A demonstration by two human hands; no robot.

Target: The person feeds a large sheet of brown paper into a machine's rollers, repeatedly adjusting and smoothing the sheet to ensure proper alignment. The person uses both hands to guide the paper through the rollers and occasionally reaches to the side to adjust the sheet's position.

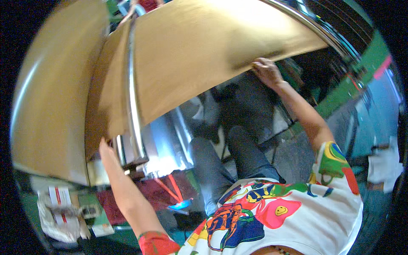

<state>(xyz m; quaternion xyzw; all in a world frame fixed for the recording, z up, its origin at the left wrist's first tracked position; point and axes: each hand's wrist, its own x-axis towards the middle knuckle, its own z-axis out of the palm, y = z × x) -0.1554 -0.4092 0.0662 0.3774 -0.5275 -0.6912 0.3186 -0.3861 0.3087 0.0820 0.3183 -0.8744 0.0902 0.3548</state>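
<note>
Head view: wooden board [199,55] filling the upper middle, tilted, metal rail [135,106] along its left edge. Right hand [267,71] at two o'clock, fingers closed over the board's lower edge. Left hand [107,149] at eight o'clock, touching the board's lower corner; grip hidden, cannot tell. Grey trousers [238,153] below.

A workshop or storage space is shown: a large wooden board [204,51] with a metal edge rail [135,106] is seen overhead, a green floor [352,85] is glimpsed beyond, and packaged goods [59,208] are piled low at left.
</note>
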